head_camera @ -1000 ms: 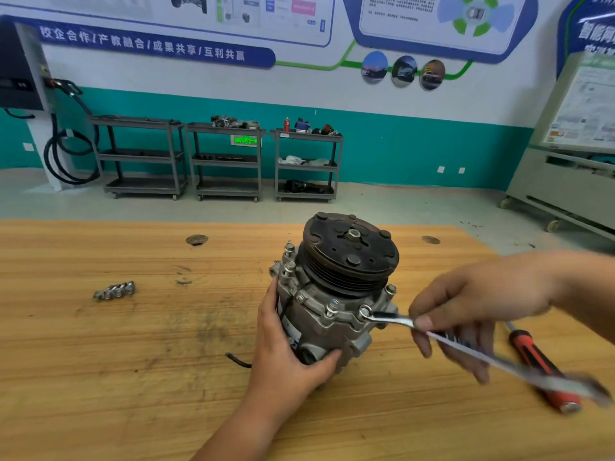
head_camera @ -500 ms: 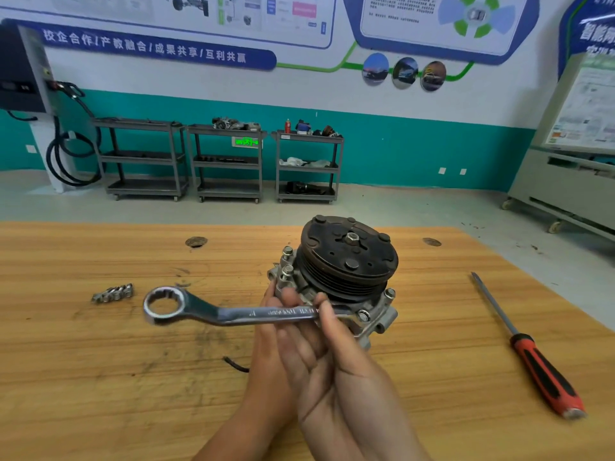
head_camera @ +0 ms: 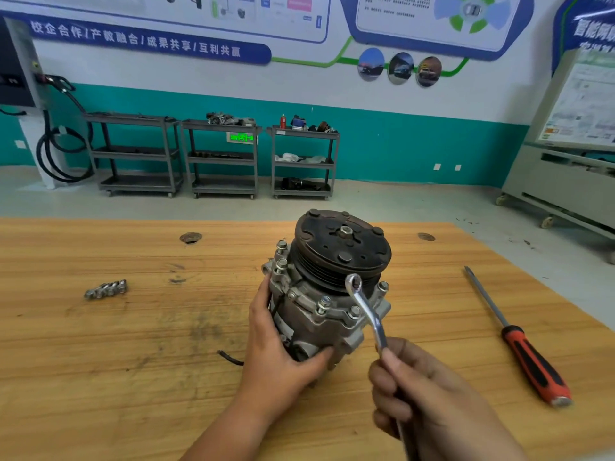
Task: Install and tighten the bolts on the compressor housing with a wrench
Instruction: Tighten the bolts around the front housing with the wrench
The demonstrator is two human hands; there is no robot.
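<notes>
A grey metal compressor (head_camera: 319, 314) with a dark round pulley (head_camera: 342, 247) on top stands tilted on the wooden bench (head_camera: 133, 344). Several bolts (head_camera: 323, 304) stick up around its housing flange. My left hand (head_camera: 283, 357) grips the lower left side of the housing. My right hand (head_camera: 429, 400) holds the shaft of a silver ring wrench (head_camera: 367, 311). Its ring end is raised in front of the pulley's lower right edge, above the flange bolts and off them.
A small row of loose metal pieces (head_camera: 106, 289) lies on the bench to the left. A red and black screwdriver (head_camera: 522, 344) lies to the right of the compressor. A short black wire end (head_camera: 229, 357) lies by my left wrist. Shelving carts (head_camera: 219, 158) stand by the far wall.
The wrench pointed left across the compressor half a second ago. Now my right hand has pulled back right, and the wrench points up with its ring lifted near the right flange bolts.
</notes>
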